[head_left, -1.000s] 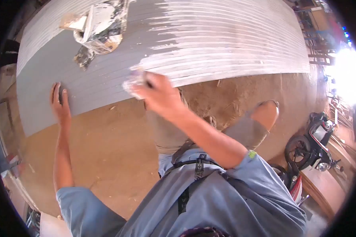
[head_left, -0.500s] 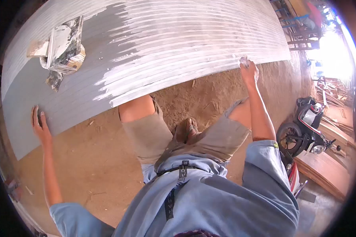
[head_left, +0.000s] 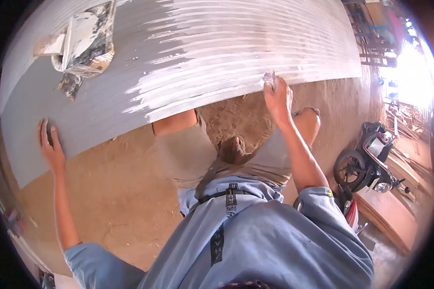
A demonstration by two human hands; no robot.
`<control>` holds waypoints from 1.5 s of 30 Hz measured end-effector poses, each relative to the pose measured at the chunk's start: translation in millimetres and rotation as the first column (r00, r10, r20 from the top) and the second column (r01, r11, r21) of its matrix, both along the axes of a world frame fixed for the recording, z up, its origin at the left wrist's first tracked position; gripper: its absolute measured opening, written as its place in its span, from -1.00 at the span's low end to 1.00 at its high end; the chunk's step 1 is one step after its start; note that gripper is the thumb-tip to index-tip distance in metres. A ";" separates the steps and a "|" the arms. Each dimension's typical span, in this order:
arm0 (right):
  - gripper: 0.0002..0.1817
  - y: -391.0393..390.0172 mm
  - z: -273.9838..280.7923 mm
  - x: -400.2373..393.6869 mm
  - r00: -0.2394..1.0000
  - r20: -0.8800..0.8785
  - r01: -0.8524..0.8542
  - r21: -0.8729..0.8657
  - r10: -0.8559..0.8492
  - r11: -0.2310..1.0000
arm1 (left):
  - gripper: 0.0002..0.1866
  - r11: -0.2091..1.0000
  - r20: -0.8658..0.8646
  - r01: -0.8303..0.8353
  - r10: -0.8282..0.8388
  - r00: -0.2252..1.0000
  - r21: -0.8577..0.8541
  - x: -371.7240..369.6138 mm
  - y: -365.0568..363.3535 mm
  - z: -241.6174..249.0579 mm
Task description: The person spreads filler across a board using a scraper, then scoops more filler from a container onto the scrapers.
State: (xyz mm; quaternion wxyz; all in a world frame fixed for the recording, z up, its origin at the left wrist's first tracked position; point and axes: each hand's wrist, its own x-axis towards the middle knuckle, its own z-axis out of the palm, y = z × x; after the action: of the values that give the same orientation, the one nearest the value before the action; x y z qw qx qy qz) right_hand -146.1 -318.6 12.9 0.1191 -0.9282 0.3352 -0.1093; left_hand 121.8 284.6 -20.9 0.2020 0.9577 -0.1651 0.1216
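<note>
A large grey panel (head_left: 96,111) lies in front of me, its right part covered in streaks of white paste (head_left: 202,62). My right hand (head_left: 278,98) is closed on a small whitish tool (head_left: 269,77) at the panel's near edge; the tool is mostly hidden by the fingers. On the panel's near left edge rests my left hand (head_left: 51,143), with a small dark object (head_left: 49,134) between thumb and fingers. A paste-smeared container (head_left: 89,41) stands on the panel at the upper left, with a smeared blade (head_left: 71,85) beside it.
Bare earth floor (head_left: 115,202) lies below the panel, around my legs. A motorbike (head_left: 366,159) is parked at the right, near stacked boards (head_left: 388,212). Wooden scraps (head_left: 407,123) and a rack (head_left: 371,43) are farther back on the right.
My right hand has moved left along the panel's near edge with the tool. My left hand has stayed at the left edge. The view has shifted slightly.
</note>
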 end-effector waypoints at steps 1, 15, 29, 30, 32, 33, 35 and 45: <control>-0.70 11.3 3.1 5.2 1.000 -0.020 0.016 0.054 -0.015 0.998 | -0.60 1.000 -0.002 0.007 -0.007 1.000 -0.001 0.3 0.1 0.1; -0.74 184.9 10.7 58.8 0.972 0.074 -0.233 0.259 0.221 0.937 | -0.61 0.999 0.003 0.026 -0.026 1.000 -0.034 -2.1 -1.9 4.2; -0.70 252.8 84.1 110.9 0.907 -0.054 -0.130 0.908 0.417 0.399 | -0.62 0.995 0.005 0.018 -0.018 1.000 -0.095 -0.7 1.7 -3.6; -0.64 225.7 82.9 90.2 0.942 0.119 -0.232 0.907 0.314 0.351 | -0.62 0.995 0.021 0.018 -0.016 1.000 -0.096 4.1 10.3 -11.6; -0.49 148.9 76.1 52.9 0.995 0.090 -0.096 0.938 0.033 0.333 | -0.63 0.994 0.043 0.014 -0.010 0.999 -0.104 3.2 9.6 -15.4; -0.38 110.7 72.9 34.1 0.990 0.083 -0.044 0.949 -0.114 0.312 | -0.63 0.996 0.032 0.011 -0.009 0.999 -0.088 1.6 6.7 -10.1; -0.30 20.4 85.5 7.6 0.962 0.028 0.107 0.876 -0.271 0.471 | -0.62 0.998 0.026 0.010 -0.009 1.000 -0.068 -0.9 4.5 -7.6; -0.59 -182.0 -9.2 -38.8 0.985 0.096 0.109 0.295 -0.143 0.949 | -0.54 0.973 0.039 -0.231 0.231 0.972 -0.021 -4.1 -15.1 -35.7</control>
State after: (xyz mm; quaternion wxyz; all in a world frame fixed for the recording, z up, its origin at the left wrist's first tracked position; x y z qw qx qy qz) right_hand -184.9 -500.6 3.7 0.2651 -0.8696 0.3987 -0.1202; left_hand 117.7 269.5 -56.7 0.1911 0.9660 -0.0555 0.1651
